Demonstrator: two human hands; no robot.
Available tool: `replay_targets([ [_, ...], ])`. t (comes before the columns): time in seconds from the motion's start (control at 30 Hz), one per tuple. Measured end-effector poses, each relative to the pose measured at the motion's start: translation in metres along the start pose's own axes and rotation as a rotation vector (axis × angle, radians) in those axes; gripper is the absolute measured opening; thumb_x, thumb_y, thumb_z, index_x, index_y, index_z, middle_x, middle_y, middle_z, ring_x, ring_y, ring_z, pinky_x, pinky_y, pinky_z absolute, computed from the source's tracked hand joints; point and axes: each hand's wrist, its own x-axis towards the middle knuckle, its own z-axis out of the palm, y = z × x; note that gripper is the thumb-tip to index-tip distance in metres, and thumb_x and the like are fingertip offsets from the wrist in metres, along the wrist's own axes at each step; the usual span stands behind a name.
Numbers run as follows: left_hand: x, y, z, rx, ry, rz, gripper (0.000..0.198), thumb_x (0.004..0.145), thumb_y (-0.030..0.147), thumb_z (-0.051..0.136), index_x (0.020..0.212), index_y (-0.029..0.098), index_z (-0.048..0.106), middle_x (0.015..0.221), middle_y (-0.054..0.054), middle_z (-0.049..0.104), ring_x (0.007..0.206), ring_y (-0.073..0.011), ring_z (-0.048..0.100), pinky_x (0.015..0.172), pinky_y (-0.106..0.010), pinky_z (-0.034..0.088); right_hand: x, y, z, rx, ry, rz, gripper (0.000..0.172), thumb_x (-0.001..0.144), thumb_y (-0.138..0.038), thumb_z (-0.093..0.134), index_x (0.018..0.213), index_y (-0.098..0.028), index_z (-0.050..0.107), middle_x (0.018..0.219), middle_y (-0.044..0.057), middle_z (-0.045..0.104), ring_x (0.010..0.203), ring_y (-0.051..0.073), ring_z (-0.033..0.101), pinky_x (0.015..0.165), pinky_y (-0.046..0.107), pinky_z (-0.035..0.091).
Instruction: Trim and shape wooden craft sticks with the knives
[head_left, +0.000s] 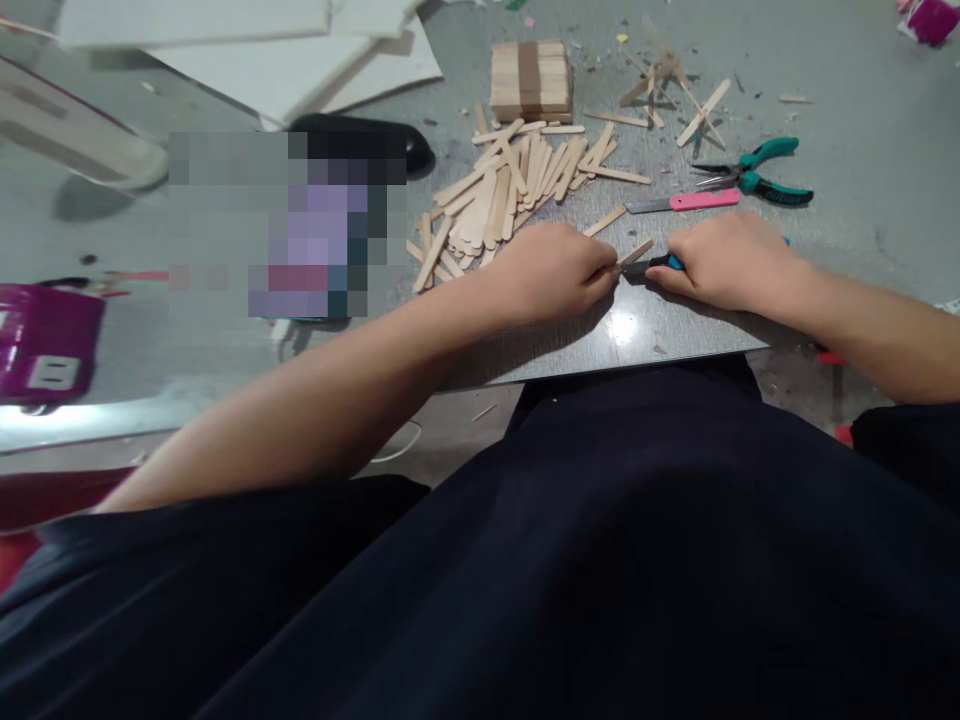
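Note:
My right hand [735, 258] is closed around a blue-and-black utility knife [673, 263], its dark blade pointing left. The blade's tip comes up to the fingertips of my left hand [566, 268], which is pinched on a wooden craft stick [637, 252]. The end of that stick shows between the two hands, just above the blade. Beyond my left hand spreads a loose pile of craft sticks [499, 205]. Above my right hand lies a pink-handled knife [705, 201], with green-and-black needle-nose pliers [750, 172] behind it.
A banded bundle of craft sticks [510, 82] stands at the back. Sticks joined into small shapes [703, 115] lie at back right. White boards [225, 60], a black case [409, 150] and a purple object [49, 340] are on the left. The table's front edge [600, 372] is near my body.

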Motion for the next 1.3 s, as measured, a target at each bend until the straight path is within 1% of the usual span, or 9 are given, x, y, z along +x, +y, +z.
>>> replay_targets([
  [0.1, -0.002, 0.006, -0.004, 0.04, -0.03, -0.014, 0.061, 0.119, 0.049, 0.041, 0.131, 0.024, 0.096, 0.104, -0.018, 0.089, 0.107, -0.0381, 0.08, 0.095, -0.049, 0.049, 0.001, 0.0, 0.004, 0.04, 0.001, 0.022, 0.074, 0.13, -0.077, 0.053, 0.142, -0.017, 0.094, 0.139, 0.027, 0.094, 0.127, 0.049, 0.085, 0.095, 0.05, 0.051],
  [0.27, -0.013, 0.018, -0.015, 0.087, -0.043, -0.014, 0.063, 0.121, 0.047, 0.034, 0.128, 0.025, 0.092, 0.108, -0.014, 0.087, 0.1, -0.0313, 0.066, 0.095, -0.049, 0.045, 0.005, 0.003, 0.01, 0.149, 0.03, 0.007, 0.071, 0.126, -0.085, 0.055, 0.146, -0.029, 0.095, 0.13, 0.019, 0.096, 0.134, 0.051, 0.083, 0.099, 0.052, 0.055],
  [0.5, -0.012, 0.018, -0.014, 0.096, -0.046, -0.034, 0.061, 0.123, 0.044, 0.035, 0.127, 0.017, 0.09, 0.119, -0.019, 0.088, 0.098, -0.0297, 0.066, 0.092, -0.049, 0.041, 0.001, -0.005, 0.005, 0.052, 0.014, 0.043, 0.082, 0.13, -0.084, 0.049, 0.143, -0.017, 0.095, 0.136, 0.027, 0.094, 0.131, 0.052, 0.086, 0.099, 0.052, 0.056],
  [0.6, -0.009, 0.016, -0.01, 0.057, -0.028, -0.051, 0.056, 0.122, 0.043, 0.041, 0.124, 0.017, 0.091, 0.116, -0.021, 0.089, 0.098, -0.0324, 0.069, 0.09, -0.049, 0.04, 0.0, -0.004, 0.007, 0.09, 0.041, 0.037, 0.084, 0.128, -0.089, 0.048, 0.141, -0.021, 0.095, 0.128, 0.024, 0.096, 0.127, 0.05, 0.085, 0.1, 0.051, 0.057],
  [0.7, -0.009, 0.014, -0.007, 0.003, 0.006, -0.045, 0.051, 0.123, 0.042, 0.045, 0.116, 0.018, 0.09, 0.109, -0.019, 0.087, 0.094, -0.0316, 0.066, 0.089, -0.048, 0.038, -0.001, -0.002, 0.009, 0.095, 0.057, 0.028, 0.094, 0.127, -0.092, 0.039, 0.142, -0.019, 0.096, 0.135, 0.027, 0.095, 0.123, 0.049, 0.086, 0.097, 0.053, 0.057],
  [0.87, -0.01, 0.007, -0.002, -0.173, 0.072, -0.021, 0.037, 0.121, 0.036, 0.056, 0.095, 0.024, 0.078, 0.088, -0.009, 0.074, 0.085, -0.0256, 0.053, 0.087, -0.044, 0.036, -0.001, -0.006, 0.011, 0.06, 0.077, 0.053, 0.08, 0.13, -0.081, 0.051, 0.141, -0.016, 0.096, 0.139, 0.028, 0.095, 0.122, 0.048, 0.088, 0.095, 0.052, 0.059],
  [1.0, -0.006, 0.004, 0.004, -0.134, 0.106, -0.005, 0.037, 0.119, 0.036, 0.057, 0.087, 0.026, 0.073, 0.083, -0.008, 0.069, 0.081, -0.0253, 0.05, 0.084, -0.044, 0.034, -0.002, -0.01, 0.011, 0.046, 0.089, 0.068, 0.073, 0.132, -0.078, 0.056, 0.136, -0.017, 0.097, 0.134, 0.026, 0.096, 0.12, 0.046, 0.089, 0.094, 0.05, 0.057],
  [1.17, -0.004, 0.0, 0.011, -0.253, 0.266, 0.0, 0.04, 0.114, 0.046, 0.06, 0.079, 0.028, 0.058, 0.071, -0.003, 0.057, 0.074, -0.023, 0.05, 0.079, -0.043, 0.031, -0.001, -0.002, 0.013, 0.011, 0.152, 0.068, 0.076, 0.133, -0.075, 0.049, 0.148, -0.013, 0.09, 0.136, 0.028, 0.093, 0.121, 0.046, 0.086, 0.094, 0.049, 0.054],
  [1.3, -0.01, 0.0, 0.01, -0.585, 0.496, 0.098, 0.041, 0.114, 0.057, 0.066, 0.088, 0.026, 0.068, 0.079, -0.005, 0.072, 0.074, -0.0208, 0.062, 0.075, -0.039, 0.043, 0.006, 0.018, 0.025, 0.04, 0.389, 0.046, 0.084, 0.13, -0.083, 0.038, 0.162, -0.017, 0.08, 0.143, 0.026, 0.088, 0.127, 0.044, 0.08, 0.102, 0.049, 0.054],
])
